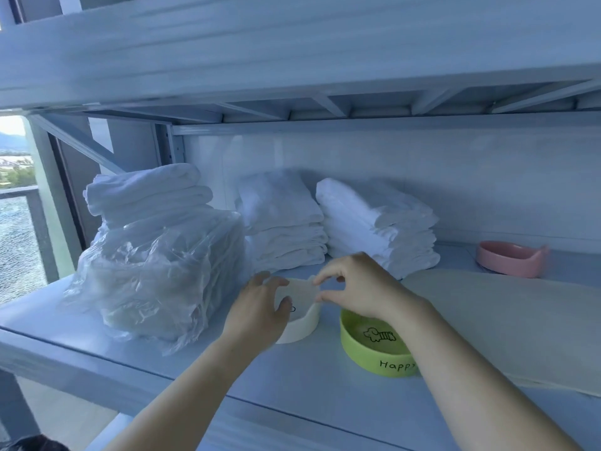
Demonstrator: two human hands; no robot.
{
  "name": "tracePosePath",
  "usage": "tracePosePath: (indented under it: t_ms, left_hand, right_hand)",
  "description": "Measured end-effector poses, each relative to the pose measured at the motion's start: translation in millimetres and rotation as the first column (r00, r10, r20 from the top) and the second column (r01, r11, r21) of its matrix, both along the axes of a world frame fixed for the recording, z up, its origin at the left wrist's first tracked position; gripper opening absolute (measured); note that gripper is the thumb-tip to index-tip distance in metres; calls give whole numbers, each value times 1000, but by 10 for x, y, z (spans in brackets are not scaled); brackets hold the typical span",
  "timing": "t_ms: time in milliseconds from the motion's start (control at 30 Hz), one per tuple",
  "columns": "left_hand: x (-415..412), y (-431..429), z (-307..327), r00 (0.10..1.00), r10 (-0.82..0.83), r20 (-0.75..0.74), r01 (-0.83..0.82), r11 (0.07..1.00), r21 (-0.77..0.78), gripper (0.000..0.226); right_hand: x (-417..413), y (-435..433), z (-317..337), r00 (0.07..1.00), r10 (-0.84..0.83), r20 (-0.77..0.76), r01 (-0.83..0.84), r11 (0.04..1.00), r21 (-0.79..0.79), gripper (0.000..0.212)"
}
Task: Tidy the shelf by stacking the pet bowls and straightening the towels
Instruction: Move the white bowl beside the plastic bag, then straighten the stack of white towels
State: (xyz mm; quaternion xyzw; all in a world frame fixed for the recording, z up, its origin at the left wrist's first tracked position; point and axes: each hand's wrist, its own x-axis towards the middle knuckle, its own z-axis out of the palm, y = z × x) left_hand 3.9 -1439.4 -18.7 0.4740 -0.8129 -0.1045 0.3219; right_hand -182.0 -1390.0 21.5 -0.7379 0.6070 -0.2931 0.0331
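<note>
Shelf [309,379]: three towel stacks [283,219], three bowls; both hands' fingers [276,283] gripping cream bowl [300,323]

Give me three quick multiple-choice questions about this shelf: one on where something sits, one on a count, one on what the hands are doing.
1. Where is the pink bowl?
A. far right, at the back
B. inside the green bowl
C. on top of the towels

2. How many pet bowls show on the shelf?
A. one
B. three
C. five

3. What are the hands doing?
A. both on the cream bowl
B. both folding a towel
C. both hanging free of everything

Answers:
1 A: it stands alone at the back right, apart from the others.
2 B: the pink one, the green bowl and the cream bowl.
3 A: the left hand cups its near side and the right hand pinches its rim.
</note>
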Motion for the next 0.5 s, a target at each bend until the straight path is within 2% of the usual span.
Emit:
tracePosePath:
  t_ms: [200, 267, 367, 500]
  left_hand:
    - [-489, 5, 258, 987, -140, -75, 132, 985, -109, 38]
    - [-693, -8, 313, 981, -180, -67, 170, 976, -138, 39]
    - [-994, -67, 421, 974, -227, 25, 227, 952, -207, 39]
    - [-1341, -264, 576, 948, -229, 219, 289, 909, -299, 46]
  right_hand:
    - [-591, 94, 195, 990, -63, -125, 55, 996, -72, 25]
    - [-818, 134, 204, 990, -95, -101, 82, 989, -122, 23]
    - [-1134, 156, 186, 984, -173, -48, 159, 963, -217, 22]
    - [-1510, 143, 140, 971, -237, -26, 224, 944, -243, 27]
